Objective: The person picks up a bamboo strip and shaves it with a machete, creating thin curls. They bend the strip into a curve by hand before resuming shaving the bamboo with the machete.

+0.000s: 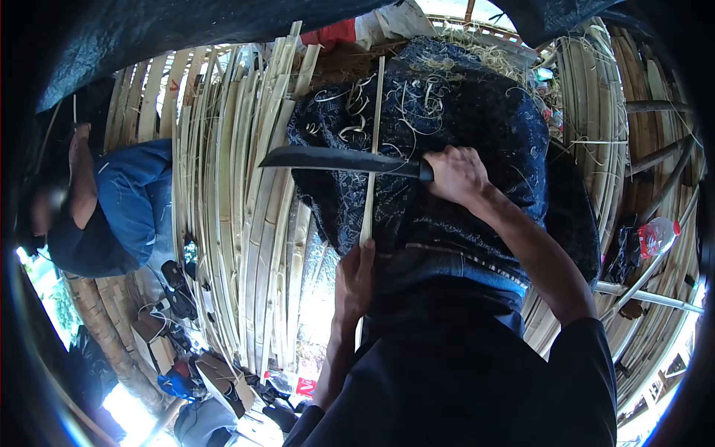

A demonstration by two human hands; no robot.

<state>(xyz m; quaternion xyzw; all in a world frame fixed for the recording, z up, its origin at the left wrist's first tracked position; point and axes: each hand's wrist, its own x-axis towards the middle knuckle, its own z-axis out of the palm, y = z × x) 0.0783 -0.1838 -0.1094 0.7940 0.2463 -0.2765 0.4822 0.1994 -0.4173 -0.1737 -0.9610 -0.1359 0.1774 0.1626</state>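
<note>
My right hand (456, 175) is wrapped round the dark handle of a machete (328, 159). Its long dark blade points left and lies across a thin bamboo strip (377, 112), overlapping it in this view. The strip runs lengthwise over my lap, away from me. Close to my body, my left hand (354, 281) grips the strip's near part, thumb along it. Dark patterned cloth (484, 123) covers my legs, with pale curled shavings (417, 112) scattered on top.
Split bamboo slats (234, 201) lie in a thick row on my left, more slats (592, 89) on the right. Another person (123, 208) sits at far left. A plastic bottle (658, 238) lies at right; cardboard boxes (223, 380) stand at lower left.
</note>
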